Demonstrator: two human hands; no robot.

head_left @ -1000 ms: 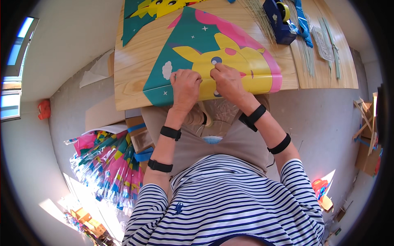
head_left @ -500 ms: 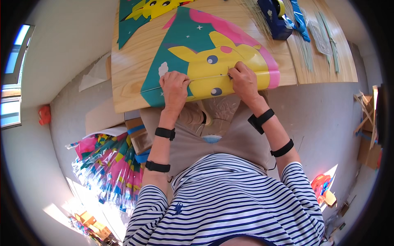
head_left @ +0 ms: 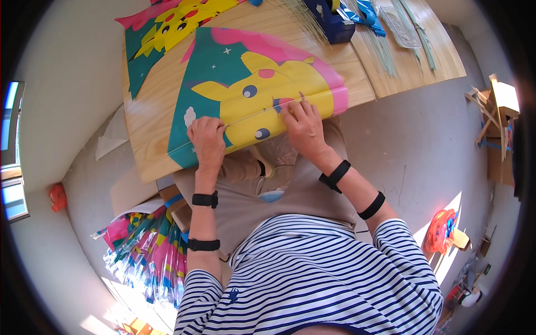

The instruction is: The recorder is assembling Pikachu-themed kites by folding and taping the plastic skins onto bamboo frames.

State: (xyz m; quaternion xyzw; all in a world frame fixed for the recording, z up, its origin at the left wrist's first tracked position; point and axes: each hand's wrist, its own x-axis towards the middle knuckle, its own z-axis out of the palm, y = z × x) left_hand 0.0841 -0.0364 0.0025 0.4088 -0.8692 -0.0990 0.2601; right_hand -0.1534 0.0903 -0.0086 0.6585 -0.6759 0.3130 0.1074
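Observation:
A kite sheet (head_left: 202,78) lies at the table's near edge, green and pink with a yellow cartoon face. Its lower part hangs toward my lap. A thin pale rod (head_left: 245,117) runs across it from left to right. My left hand (head_left: 207,142) is closed at the rod's left part, fingers curled and pressed to the sheet. My right hand (head_left: 304,125) bends over the rod farther right, beside the face's mouth, its fingertips pressed down on rod and sheet. The exact pinch is partly hidden under the fingers of both hands.
Another printed sheet (head_left: 167,34) lies at the far left of the wooden table (head_left: 146,125). A blue tape dispenser (head_left: 334,25), thin rods (head_left: 385,56) and a clear plastic tray (head_left: 399,27) are at the far right. Clear-wrapped printed sheets (head_left: 148,251) stand low on the left.
The view has turned, so table and kite sit farther left and tilted. My right hand has loosened its tight bend, its fingers now stretched more along the sheet; the left stays curled.

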